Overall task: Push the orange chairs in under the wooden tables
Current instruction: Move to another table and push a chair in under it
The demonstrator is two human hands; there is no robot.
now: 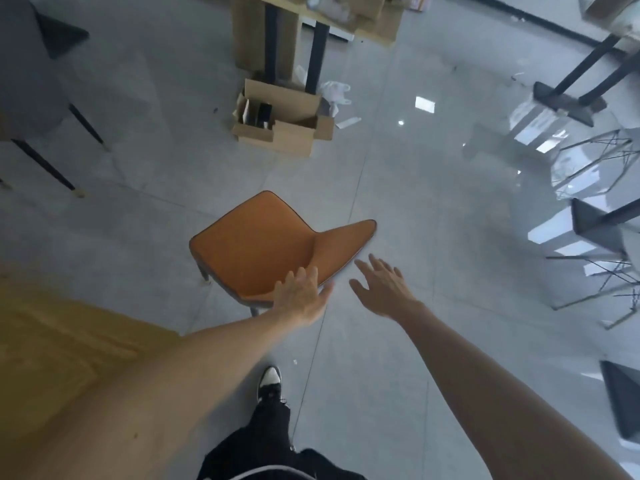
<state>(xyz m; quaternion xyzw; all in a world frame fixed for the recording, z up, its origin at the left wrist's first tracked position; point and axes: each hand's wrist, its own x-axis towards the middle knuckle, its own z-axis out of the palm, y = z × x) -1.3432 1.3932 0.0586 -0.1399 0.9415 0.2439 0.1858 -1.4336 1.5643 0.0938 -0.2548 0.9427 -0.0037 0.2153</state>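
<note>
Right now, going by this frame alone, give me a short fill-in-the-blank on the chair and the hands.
1. The chair seat is coloured ____.
2. The hand reaching over the chair's near edge is the ____ hand.
3. The right hand is open, fingers spread, above the ____.
4. The open box beyond the chair is made of ____.

Missing words: orange; left; floor; cardboard

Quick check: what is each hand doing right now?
Left hand: open, at the orange chair backrest edge.
Right hand: open, holding nothing.

The left hand hides the orange chair's near corner; wooden table blurred, cut off.
</note>
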